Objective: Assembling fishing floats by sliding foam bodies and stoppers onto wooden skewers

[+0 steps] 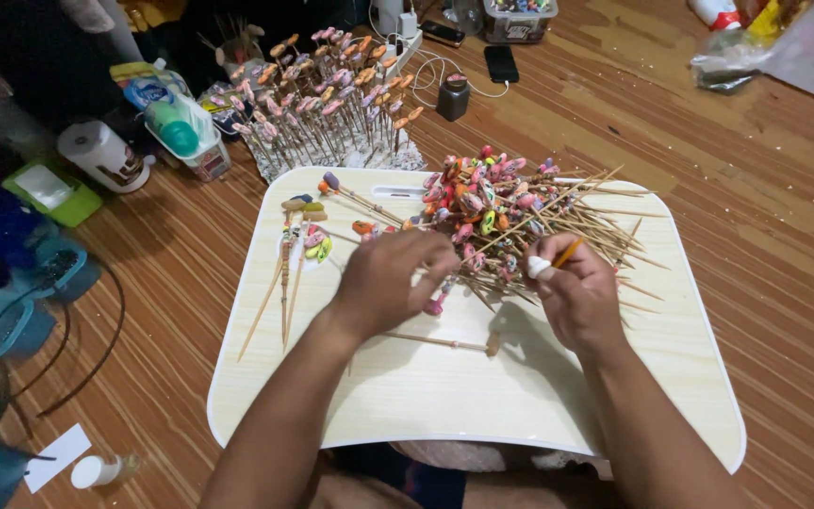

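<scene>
Head view. A pale wooden lap tray (520, 396) sits on a striped wood floor (756, 188), and all places below are given from it. On the tray's far right part lies a heap (510, 212) of thin skewers tipped with small coloured clay pieces, their bare ends fanning out toward the tray's right edge. The left hand (383, 283) rests at the tray's centre, back up, fingers curled at the near edge of the heap; what they pinch is hidden under the hand. The right hand (576, 297) is just right of centre, closed on an orange stick (567, 253) with a white lump (540, 267) at the fingertips. One skewer (440, 343) lies alone on the tray between the forearms. Several skewers (284, 283) lie in a row on the tray's left part, heads near a small round dish (315, 247). Beyond the tray's far edge a block (331, 104) holds many tipped skewers upright. Further beyond that edge lie a dark bottle (453, 97), a phone (501, 63) and a white cable (444, 71). Left of the tray stand a white roll (100, 155) and a green box (49, 193); a white cup (94, 470) lies off its near left corner.
</scene>
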